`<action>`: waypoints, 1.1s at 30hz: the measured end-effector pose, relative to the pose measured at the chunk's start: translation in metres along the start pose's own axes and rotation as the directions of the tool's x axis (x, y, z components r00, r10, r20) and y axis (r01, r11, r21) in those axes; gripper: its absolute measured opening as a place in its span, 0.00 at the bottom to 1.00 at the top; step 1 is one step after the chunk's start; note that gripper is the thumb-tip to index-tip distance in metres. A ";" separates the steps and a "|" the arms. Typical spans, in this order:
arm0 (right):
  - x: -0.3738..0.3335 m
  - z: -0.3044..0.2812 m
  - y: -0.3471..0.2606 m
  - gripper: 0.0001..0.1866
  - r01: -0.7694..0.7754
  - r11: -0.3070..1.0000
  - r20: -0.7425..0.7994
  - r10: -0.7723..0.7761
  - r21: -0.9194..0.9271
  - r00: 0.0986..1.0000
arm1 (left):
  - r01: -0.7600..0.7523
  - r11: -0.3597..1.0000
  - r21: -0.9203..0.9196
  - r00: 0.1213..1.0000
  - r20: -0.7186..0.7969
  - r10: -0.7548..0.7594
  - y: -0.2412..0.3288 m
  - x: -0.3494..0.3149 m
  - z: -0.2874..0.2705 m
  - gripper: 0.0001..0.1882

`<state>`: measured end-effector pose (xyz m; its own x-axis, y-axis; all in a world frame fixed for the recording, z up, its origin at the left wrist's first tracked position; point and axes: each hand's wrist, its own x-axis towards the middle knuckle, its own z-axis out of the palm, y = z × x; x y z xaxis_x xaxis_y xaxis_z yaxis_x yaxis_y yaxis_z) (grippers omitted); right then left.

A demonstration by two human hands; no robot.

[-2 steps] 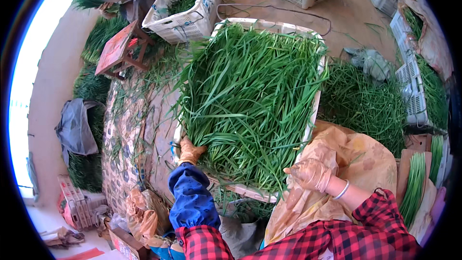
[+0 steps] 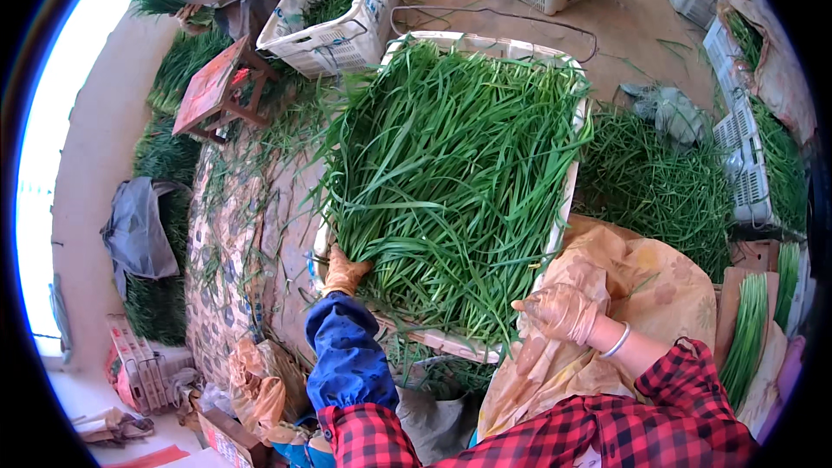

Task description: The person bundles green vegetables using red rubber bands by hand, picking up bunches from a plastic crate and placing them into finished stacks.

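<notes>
A large white plastic crate (image 2: 569,186), heaped with long green leafy stalks like garlic chives (image 2: 451,182), stands in front of me. At its near left corner, my gloved left hand (image 2: 345,273) is closed on the rim. The thumb lies against the stalks and the other fingers are partly hidden. My gloved right hand (image 2: 562,314) is curled beside the near right edge, over a tan floral cloth (image 2: 659,273). Its thumb side points at the crate; the folded fingers are hidden, so what they hold cannot be seen.
Beyond the crate lie a long bent metal hook (image 2: 494,13) and another white crate (image 2: 334,48) with some greens. A red wooden stool (image 2: 208,91) is at the far left, near a person (image 2: 247,9) holding greens. Loose greens (image 2: 654,191) pile up on the right.
</notes>
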<state>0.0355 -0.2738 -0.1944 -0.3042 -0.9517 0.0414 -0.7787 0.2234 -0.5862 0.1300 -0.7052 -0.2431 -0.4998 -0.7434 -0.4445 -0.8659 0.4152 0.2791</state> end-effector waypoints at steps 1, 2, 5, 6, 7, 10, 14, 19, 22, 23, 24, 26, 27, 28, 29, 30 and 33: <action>0.000 0.000 0.000 0.17 -0.013 1.000 0.012 0.013 0.013 1.000 | 0.102 0.995 -0.001 0.994 0.033 -0.102 0.001 -0.001 0.001 0.59; 0.000 0.001 0.001 0.17 -0.027 0.999 0.040 0.026 0.018 0.999 | 0.113 0.993 0.020 0.993 0.024 -0.114 0.003 -0.003 0.001 0.59; -0.002 0.000 0.001 0.17 -0.019 1.000 0.054 0.020 -0.013 0.998 | 0.083 0.996 0.026 0.996 0.031 -0.084 0.012 -0.009 -0.012 0.59; -0.002 -0.001 0.001 0.16 -0.015 0.999 0.040 0.016 -0.042 0.999 | 0.056 0.996 0.064 0.998 0.012 -0.057 0.016 -0.013 -0.018 0.59; -0.002 -0.003 -0.001 0.15 -0.013 0.997 0.044 0.016 -0.074 0.999 | -0.014 0.998 0.066 1.000 0.029 0.012 0.021 -0.014 -0.028 0.54; 0.008 -0.013 -0.006 0.16 -0.139 0.980 0.121 0.122 0.140 0.985 | -0.100 0.989 0.110 0.995 0.038 0.096 0.034 -0.025 -0.058 0.41; 0.045 -0.024 -0.025 0.26 -0.292 0.592 0.242 0.165 0.751 0.956 | -0.240 0.960 -0.146 0.951 0.162 0.262 0.058 -0.053 -0.091 0.26; 0.094 -0.002 -0.051 0.39 -0.529 -0.381 0.609 0.123 0.758 0.784 | -0.379 0.904 -0.197 0.875 0.242 0.420 0.106 -0.152 -0.064 0.24; 0.092 0.022 -0.053 0.38 -0.361 -0.653 0.556 0.111 0.666 0.824 | -0.317 0.948 -0.025 0.861 0.412 0.299 0.133 -0.201 -0.030 0.44; 0.088 0.029 -0.051 0.37 -0.313 -0.704 0.575 0.163 0.637 0.802 | -0.313 0.947 -0.072 0.846 0.433 0.313 0.134 -0.210 -0.025 0.50; 0.083 0.034 -0.050 0.31 -0.231 -0.726 0.554 0.240 0.647 0.797 | -0.345 0.938 0.011 0.848 0.432 0.307 0.131 -0.216 -0.023 0.54; 0.073 0.038 -0.045 0.28 -0.231 -0.722 0.525 0.211 0.652 0.825 | -0.049 0.721 -0.691 0.819 0.386 0.425 0.116 -0.215 -0.028 0.49; 0.070 0.037 -0.042 0.26 -0.250 -0.733 0.579 0.234 0.633 0.781 | 0.121 0.616 -0.779 0.871 0.381 0.311 0.104 -0.213 -0.033 0.46; 0.068 0.035 -0.041 0.23 -0.245 -0.713 0.534 0.211 0.657 0.818 | 0.002 0.599 -0.800 0.927 0.226 0.300 0.098 -0.206 -0.031 0.42; 0.068 0.032 -0.040 0.24 -0.268 -0.712 0.534 0.176 0.649 0.827 | 0.019 0.630 -0.776 0.893 0.296 0.339 0.093 -0.200 -0.025 0.41; 0.067 0.029 -0.039 0.26 -0.280 -0.707 0.546 0.178 0.650 0.819 | 0.062 0.673 -0.737 0.880 0.358 0.311 0.089 -0.194 -0.018 0.40; 0.072 0.028 -0.038 0.32 -0.428 -0.546 0.620 0.231 0.721 0.750 | 0.003 0.671 -0.741 0.646 0.514 0.565 0.085 -0.190 0.022 0.30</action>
<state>0.0585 -0.3569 -0.1915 -0.0679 -0.7923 -0.6064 0.9504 0.1335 -0.2809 0.1504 -0.5168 -0.1539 -0.8236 0.0237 -0.5666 -0.5654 -0.1122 0.8172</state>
